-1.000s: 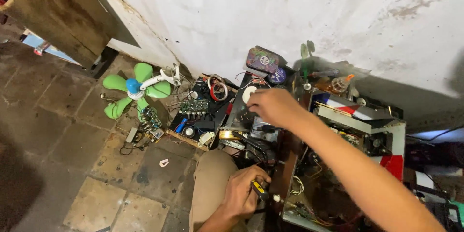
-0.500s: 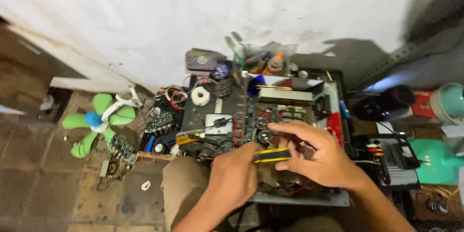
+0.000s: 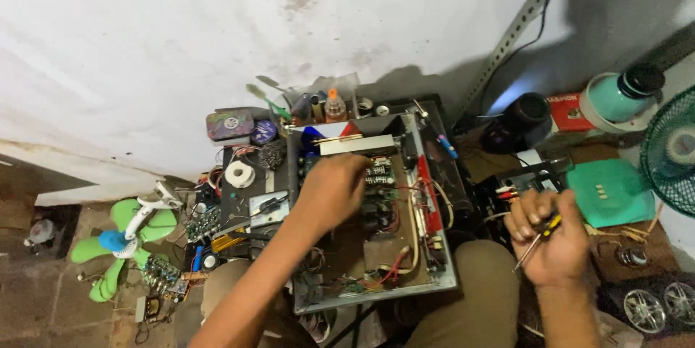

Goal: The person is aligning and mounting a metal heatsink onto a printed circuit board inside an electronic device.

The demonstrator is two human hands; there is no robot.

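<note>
At centre frame, the left hand [image 3: 329, 190] is laid with curled grip on the open amplifier chassis [image 3: 373, 210]. At lower right, well apart, a screwdriver [image 3: 536, 239] is clamped in the right hand [image 3: 550, 236].

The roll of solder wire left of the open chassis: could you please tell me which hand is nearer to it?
Left. The left hand rests inside the open chassis, just right of the solder roll. The right hand, holding a screwdriver, is beyond the chassis's far side.
</note>
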